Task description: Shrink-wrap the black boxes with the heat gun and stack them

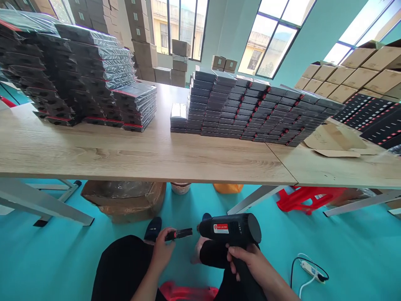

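My right hand is wrapped round the handle of a black heat gun with a red and white label on its side. Its nozzle points left. Facing the nozzle, a little apart from it, is a small, thin black box with a touch of red, seen edge-on. My left hand pinches this box at its left end. Both hands are above my lap, below the table's front edge. Whether the box has film on it cannot be made out.
On the wooden table stand film-wrapped black stacks at left and rows of thin black boxes in the middle. Flattened cardboard lies at right. Underneath are a carton and a red stool. A power strip lies on the floor.
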